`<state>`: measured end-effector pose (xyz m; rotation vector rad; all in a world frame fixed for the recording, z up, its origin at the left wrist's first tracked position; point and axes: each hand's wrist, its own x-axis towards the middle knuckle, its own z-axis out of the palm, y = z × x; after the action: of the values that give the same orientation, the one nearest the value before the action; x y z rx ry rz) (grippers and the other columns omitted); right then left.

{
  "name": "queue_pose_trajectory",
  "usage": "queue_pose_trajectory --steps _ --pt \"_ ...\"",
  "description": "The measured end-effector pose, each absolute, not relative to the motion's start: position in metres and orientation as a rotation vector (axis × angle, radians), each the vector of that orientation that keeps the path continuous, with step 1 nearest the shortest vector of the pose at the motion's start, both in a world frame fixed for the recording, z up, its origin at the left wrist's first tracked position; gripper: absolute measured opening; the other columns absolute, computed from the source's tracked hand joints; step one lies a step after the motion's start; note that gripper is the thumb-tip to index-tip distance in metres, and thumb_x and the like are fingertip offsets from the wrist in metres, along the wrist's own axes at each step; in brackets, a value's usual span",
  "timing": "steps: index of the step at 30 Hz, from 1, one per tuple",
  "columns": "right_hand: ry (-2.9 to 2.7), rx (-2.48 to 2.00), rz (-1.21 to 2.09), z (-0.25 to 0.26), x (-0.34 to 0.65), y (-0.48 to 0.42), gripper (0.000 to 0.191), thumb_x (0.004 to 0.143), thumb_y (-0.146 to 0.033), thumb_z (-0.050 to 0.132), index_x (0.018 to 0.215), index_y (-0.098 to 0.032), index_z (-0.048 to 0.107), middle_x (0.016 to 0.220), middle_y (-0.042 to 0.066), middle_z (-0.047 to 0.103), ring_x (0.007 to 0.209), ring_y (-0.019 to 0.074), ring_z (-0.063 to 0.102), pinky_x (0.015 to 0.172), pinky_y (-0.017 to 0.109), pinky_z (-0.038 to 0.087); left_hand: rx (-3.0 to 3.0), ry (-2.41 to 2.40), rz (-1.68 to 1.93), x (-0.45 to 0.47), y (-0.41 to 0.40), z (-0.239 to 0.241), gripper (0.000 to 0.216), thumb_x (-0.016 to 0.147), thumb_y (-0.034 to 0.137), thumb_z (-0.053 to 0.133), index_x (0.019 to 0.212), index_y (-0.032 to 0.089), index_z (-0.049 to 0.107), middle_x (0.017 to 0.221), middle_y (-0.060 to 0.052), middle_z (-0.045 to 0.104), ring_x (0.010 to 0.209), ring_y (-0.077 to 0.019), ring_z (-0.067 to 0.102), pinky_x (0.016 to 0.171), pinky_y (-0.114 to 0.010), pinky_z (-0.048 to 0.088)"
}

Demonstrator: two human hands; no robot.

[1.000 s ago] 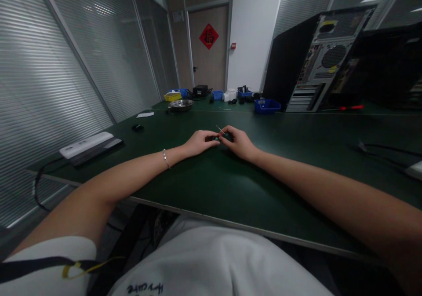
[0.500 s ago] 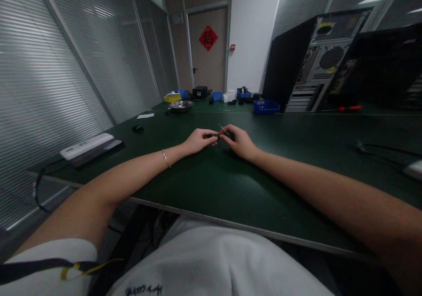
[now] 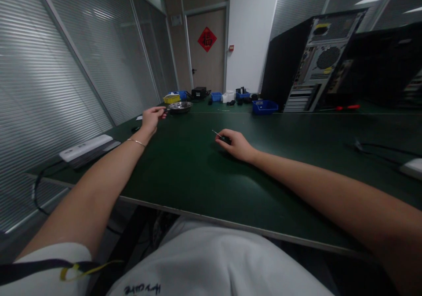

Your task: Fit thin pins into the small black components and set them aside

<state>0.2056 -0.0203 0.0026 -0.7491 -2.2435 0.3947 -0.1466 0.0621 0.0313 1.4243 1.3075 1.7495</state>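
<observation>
My left hand (image 3: 153,116) is stretched out to the near left rim of a round, shiny metal bowl (image 3: 180,107). Its thumb and fingertips are pinched together, with perhaps a tiny dark thing at the tips, too small to name. Over the middle of the table my right hand (image 3: 238,144) is closed around a small screwdriver (image 3: 217,134). The thin silver shaft points up and to the left, out past the fingers. Most of the dark handle is hidden in the palm.
A yellow bin (image 3: 172,98) and a black box (image 3: 199,93) stand behind the bowl. A blue bin (image 3: 265,107) sits by a computer tower (image 3: 306,63) at right. A white power strip (image 3: 86,148) lies at left, a red-handled tool (image 3: 347,107) far right.
My left hand has left my right hand and moved left and away from me to the metal bowl. My right hand stays near the same spot with the screwdriver.
</observation>
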Motion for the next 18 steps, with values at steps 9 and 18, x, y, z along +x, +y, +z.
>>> queue_pose_trajectory --steps 9,18 --pt "-2.254 -0.737 0.374 0.001 0.206 -0.018 0.016 0.084 -0.028 0.053 0.093 -0.019 0.063 0.09 0.005 0.063 0.08 0.0168 0.056 0.072 0.029 0.042 1.156 1.305 1.948 -0.193 0.057 0.04 0.012 0.091 0.016 0.047 0.097 0.017 0.057 0.07 0.005 0.057 0.072 -0.0054 0.049 0.072 -0.022 0.042" --pt "-2.179 -0.901 0.397 -0.006 0.208 -0.007 0.023 0.081 -0.03 0.058 0.102 -0.019 0.06 0.097 0.006 0.064 0.081 0.0181 0.057 0.073 0.033 0.045 1.315 1.176 1.581 -0.101 0.05 0.023 0.018 0.086 0.022 0.06 0.1 0.011 0.056 0.078 -0.003 0.065 0.069 -0.0082 0.059 0.073 -0.027 0.048"
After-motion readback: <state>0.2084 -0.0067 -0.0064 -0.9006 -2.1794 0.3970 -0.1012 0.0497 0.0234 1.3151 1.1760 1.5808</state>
